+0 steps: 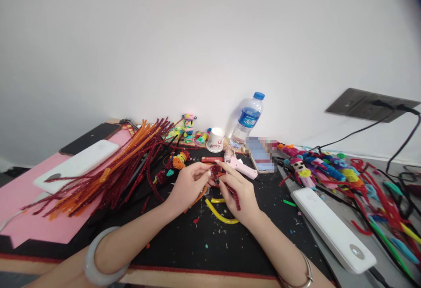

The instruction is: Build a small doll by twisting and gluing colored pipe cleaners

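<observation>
Both of my hands meet over the middle of a black mat [184, 244]. My left hand [190, 185] pinches a dark red pipe cleaner piece [215, 172] from the left. From the right, the fingers of my right hand [241, 189] are closed on the same piece. A dark red pipe cleaner end [235, 198] hangs down beside my right palm. A small black bead-like bit shows between the fingertips. The exact shape of the held piece is mostly hidden. Just below lies a yellow curved strip [222, 218], and an orange pipe cleaner [197, 200] shows near my left fingers.
A large bundle of red and orange pipe cleaners [108, 183] lies left on pink paper [75, 224]. Behind stand a paper cup [215, 140], a water bottle [248, 121] and a pink glue gun [241, 165]. Right are a phone [262, 156], a white power bank [332, 229] and pipe cleaner dolls [301, 169].
</observation>
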`<action>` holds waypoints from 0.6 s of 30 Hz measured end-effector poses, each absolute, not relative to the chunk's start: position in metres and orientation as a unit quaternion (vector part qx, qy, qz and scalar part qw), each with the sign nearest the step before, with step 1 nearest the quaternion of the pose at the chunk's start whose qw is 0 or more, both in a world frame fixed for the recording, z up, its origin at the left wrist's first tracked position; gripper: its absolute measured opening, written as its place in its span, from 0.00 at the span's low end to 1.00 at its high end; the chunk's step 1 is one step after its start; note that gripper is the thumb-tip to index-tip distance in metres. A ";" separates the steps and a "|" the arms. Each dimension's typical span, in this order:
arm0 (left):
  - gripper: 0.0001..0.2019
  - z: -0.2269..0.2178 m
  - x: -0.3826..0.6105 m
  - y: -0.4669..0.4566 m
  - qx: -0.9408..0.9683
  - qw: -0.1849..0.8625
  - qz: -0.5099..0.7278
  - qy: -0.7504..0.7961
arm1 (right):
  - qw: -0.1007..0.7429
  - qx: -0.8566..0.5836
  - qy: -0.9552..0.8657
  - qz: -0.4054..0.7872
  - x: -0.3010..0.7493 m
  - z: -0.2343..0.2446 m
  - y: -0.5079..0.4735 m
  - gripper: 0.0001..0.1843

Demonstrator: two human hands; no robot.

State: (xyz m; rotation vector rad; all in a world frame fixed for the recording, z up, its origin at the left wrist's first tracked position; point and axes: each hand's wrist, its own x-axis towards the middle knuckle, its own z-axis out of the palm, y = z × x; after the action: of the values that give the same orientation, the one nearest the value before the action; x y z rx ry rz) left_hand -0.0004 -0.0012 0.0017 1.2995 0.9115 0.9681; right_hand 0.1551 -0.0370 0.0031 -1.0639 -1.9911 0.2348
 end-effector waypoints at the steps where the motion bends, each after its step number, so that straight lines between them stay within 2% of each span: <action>1: 0.11 0.001 -0.001 -0.001 0.556 0.608 0.410 0.391 | 0.421 -0.424 -0.796 0.096 0.155 0.003 -0.037 0.09; 8: 0.10 0.000 -0.003 0.003 0.547 0.651 0.353 0.389 | 0.426 -0.411 -0.799 0.104 0.159 0.004 -0.035 0.09; 14: 0.08 -0.002 -0.004 0.008 0.596 0.613 0.351 0.382 | 0.415 -0.398 -0.808 0.126 0.162 0.004 -0.034 0.08; 18: 0.11 -0.004 -0.002 0.009 0.591 0.603 0.359 0.398 | 0.403 -0.380 -0.821 0.137 0.163 0.004 -0.034 0.08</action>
State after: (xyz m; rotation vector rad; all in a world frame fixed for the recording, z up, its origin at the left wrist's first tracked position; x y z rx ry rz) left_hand -0.0023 0.0086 -0.0041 1.3684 0.9205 0.8322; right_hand 0.1628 -0.0343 0.0040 -0.9608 -2.0732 0.3468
